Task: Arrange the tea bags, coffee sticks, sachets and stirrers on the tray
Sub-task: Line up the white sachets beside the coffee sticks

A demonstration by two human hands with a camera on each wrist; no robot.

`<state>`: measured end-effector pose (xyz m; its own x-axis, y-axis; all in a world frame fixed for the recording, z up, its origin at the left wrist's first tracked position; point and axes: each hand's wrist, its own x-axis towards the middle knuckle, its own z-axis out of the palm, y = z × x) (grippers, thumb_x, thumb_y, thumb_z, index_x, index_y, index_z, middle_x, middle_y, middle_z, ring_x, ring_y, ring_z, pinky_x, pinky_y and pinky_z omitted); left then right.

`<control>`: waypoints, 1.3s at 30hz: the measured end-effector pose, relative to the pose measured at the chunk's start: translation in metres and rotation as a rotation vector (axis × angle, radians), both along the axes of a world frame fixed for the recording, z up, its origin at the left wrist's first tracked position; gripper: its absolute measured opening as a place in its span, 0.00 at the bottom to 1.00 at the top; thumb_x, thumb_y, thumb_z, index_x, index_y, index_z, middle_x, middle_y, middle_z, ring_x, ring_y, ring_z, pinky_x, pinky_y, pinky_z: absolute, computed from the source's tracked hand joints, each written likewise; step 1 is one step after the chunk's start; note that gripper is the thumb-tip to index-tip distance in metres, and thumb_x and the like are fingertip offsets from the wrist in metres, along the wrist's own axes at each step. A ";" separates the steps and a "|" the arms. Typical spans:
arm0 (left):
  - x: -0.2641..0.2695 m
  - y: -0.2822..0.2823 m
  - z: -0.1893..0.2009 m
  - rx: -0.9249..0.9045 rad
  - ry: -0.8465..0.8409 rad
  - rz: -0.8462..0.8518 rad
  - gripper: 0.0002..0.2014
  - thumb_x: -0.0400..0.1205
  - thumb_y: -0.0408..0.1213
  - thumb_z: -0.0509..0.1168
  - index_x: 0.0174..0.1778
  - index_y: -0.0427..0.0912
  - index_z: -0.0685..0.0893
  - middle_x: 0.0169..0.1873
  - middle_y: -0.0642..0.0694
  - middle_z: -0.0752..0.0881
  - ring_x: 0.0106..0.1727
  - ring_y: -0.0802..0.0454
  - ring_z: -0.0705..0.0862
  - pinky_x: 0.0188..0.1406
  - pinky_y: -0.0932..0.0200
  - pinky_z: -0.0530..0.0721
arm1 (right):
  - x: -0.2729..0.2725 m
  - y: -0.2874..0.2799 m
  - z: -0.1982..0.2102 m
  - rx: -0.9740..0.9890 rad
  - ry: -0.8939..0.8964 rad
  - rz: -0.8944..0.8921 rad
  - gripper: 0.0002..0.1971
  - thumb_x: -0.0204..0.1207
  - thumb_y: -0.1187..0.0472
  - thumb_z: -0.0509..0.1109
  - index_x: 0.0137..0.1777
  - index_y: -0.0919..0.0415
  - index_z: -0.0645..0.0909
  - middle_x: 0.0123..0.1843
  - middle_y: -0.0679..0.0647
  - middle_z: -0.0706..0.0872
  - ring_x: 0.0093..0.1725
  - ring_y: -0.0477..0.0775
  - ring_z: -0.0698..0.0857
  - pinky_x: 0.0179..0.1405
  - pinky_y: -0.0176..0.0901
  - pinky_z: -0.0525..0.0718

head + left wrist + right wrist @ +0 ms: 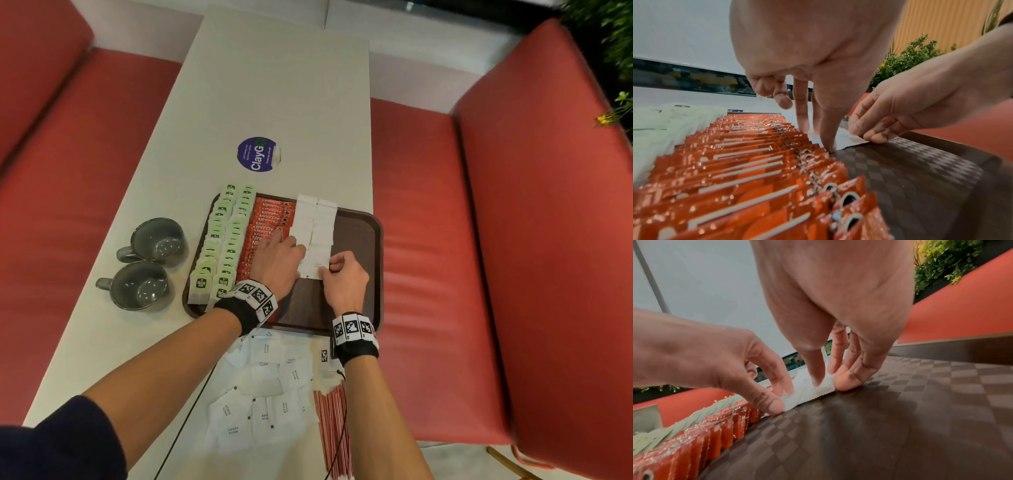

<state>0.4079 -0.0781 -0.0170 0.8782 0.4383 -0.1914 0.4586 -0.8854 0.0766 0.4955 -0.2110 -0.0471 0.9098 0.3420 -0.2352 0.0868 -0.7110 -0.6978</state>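
A brown tray [356,240] holds two rows of green tea bags [219,240], a row of orange coffee sticks [267,219] and two columns of white sugar sachets [315,219]. The nearest sachet [315,263] lies at the front of those columns, between both hands. My left hand [284,243] has straight fingers. Its thumb [830,148] presses at the sachet's left corner, beside the coffee sticks [756,162]. My right hand [330,269] pinches the sachet's [809,392] right edge, thumb [846,382] at the corner and fingers on top. Loose sachets [263,394] and red-and-white stirrers [330,428] lie on the table in front of the tray.
Two grey cups [154,240] [140,284] stand on the table left of the tray. A round blue sticker [258,154] lies beyond it. Red benches [445,240] flank the white table. The tray's right part shows bare brown surface [920,402].
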 end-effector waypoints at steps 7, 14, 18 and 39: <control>0.002 0.000 -0.004 0.040 -0.003 0.020 0.17 0.84 0.47 0.77 0.68 0.50 0.89 0.66 0.48 0.89 0.74 0.41 0.77 0.68 0.42 0.79 | -0.003 0.006 -0.003 -0.109 -0.037 0.056 0.13 0.80 0.62 0.83 0.59 0.55 0.84 0.58 0.53 0.84 0.54 0.54 0.84 0.53 0.44 0.77; -0.023 -0.006 0.030 -0.212 -0.223 0.052 0.16 0.88 0.47 0.73 0.70 0.48 0.87 0.62 0.47 0.91 0.66 0.45 0.84 0.63 0.46 0.84 | -0.016 -0.009 0.036 -0.003 -0.090 0.094 0.10 0.84 0.53 0.79 0.62 0.52 0.85 0.58 0.51 0.87 0.53 0.52 0.86 0.52 0.47 0.82; -0.081 -0.016 0.065 -0.594 -0.374 0.083 0.08 0.88 0.41 0.73 0.63 0.50 0.91 0.49 0.56 0.93 0.47 0.63 0.89 0.52 0.59 0.89 | -0.048 -0.041 0.073 0.069 -0.030 0.184 0.06 0.85 0.51 0.79 0.57 0.48 0.86 0.52 0.43 0.90 0.49 0.41 0.87 0.48 0.36 0.81; -0.282 -0.141 -0.016 -0.396 -0.055 0.318 0.30 0.85 0.59 0.70 0.82 0.54 0.76 0.74 0.42 0.69 0.73 0.37 0.73 0.58 0.39 0.89 | -0.248 -0.129 0.024 -0.266 0.094 0.587 0.34 0.81 0.60 0.81 0.84 0.44 0.74 0.84 0.60 0.60 0.77 0.69 0.77 0.79 0.54 0.81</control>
<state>0.1259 -0.2190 -0.0332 0.7263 0.5891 -0.3542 0.6868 -0.6005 0.4096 0.2479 -0.3399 -0.0235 0.5609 0.6949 -0.4500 0.4604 -0.7136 -0.5280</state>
